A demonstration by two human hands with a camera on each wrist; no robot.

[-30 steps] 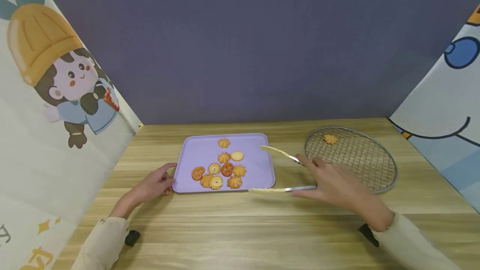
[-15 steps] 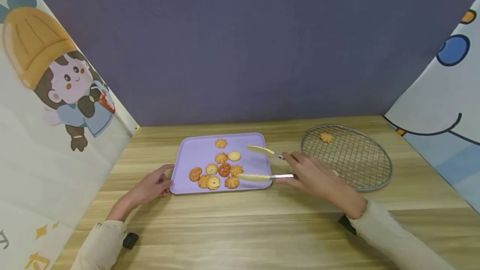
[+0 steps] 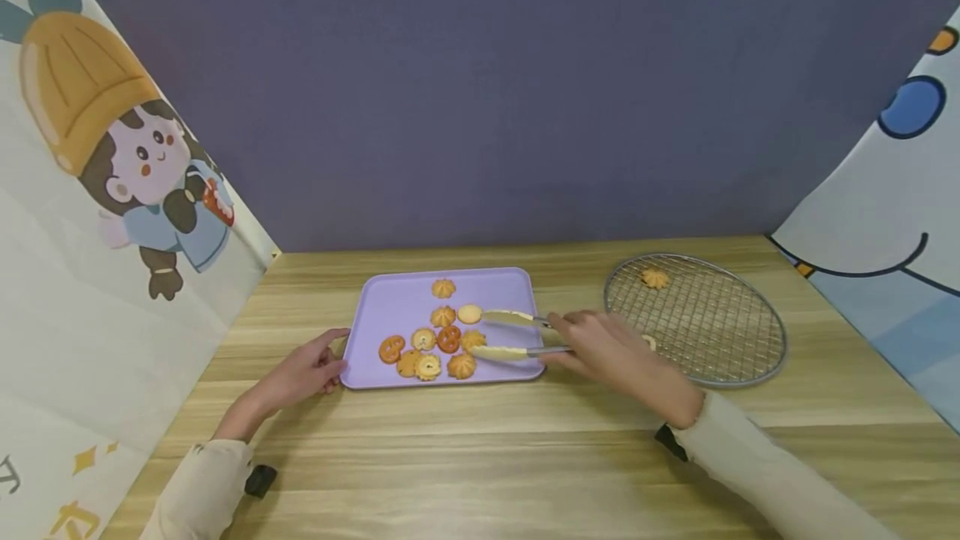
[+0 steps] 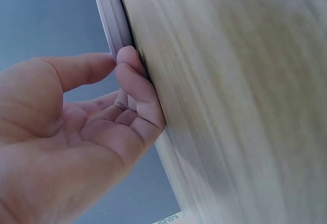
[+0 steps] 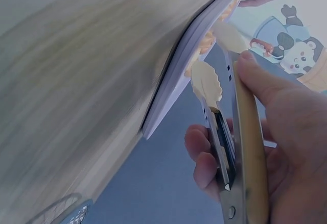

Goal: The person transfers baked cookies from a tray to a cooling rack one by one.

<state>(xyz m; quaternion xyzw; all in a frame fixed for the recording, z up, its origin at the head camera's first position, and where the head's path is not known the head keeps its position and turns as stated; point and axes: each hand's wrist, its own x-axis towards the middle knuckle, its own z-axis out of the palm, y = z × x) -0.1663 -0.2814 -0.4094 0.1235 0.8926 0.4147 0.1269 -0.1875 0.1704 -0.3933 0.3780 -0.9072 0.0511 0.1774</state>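
Purple tray point(image 3: 397, 302) is pinched at its left edge, near the front corner, by the left hand point(image 3: 303, 375). Tongs point(image 3: 506, 352) are gripped in the right hand point(image 3: 607, 352), tips spread and reached in over the tray's right edge. The plain round cookie point(image 3: 470, 313) is found just left of the far tip; the near tip is lined up over a star-shaped cookie point(image 3: 473, 337), though contact can't be told. Room-wise, a strip of wood tabletop point(image 3: 450, 457) between tray and wire rack point(image 3: 720, 348) is crossed by the right hand. Plenty more is spread out front; behind, just a narrow band is squeezed against the dark wall point(image 3: 487, 107).
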